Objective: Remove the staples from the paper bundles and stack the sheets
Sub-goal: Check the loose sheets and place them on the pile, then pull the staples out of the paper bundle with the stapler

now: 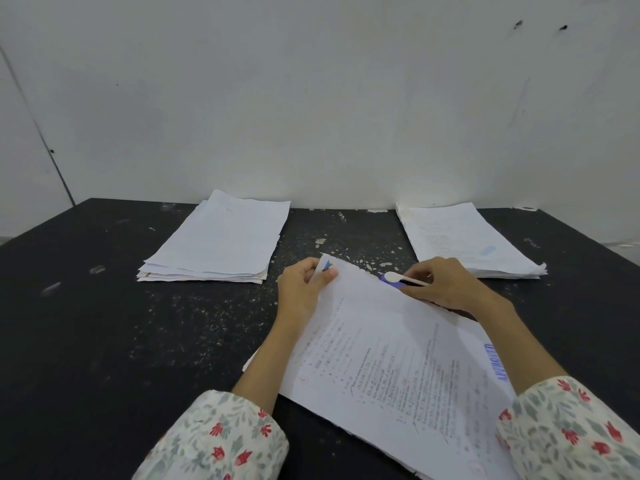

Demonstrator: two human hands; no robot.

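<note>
Head view: black, paint-flecked table (pixel 104 341) against a white wall (pixel 311 98).
Left stack (pixel 218 237): loose sheets piled at the far left of the table, edges uneven.
Left hand (pixel 303 289): fingers curled, thumb pinching the bundle's top corner, right by a small blue mark.
Bundle (pixel 398 368): printed sheets lying slantwise between both forearms, blue stamp near its right edge.
Staple remover (pixel 398 278): purple and white, at the bundle's top edge.
Right hand (pixel 446 285): fingers wrapped round the remover.
Right stack (pixel 464 240): sheets at the far right, by the wall.
</note>
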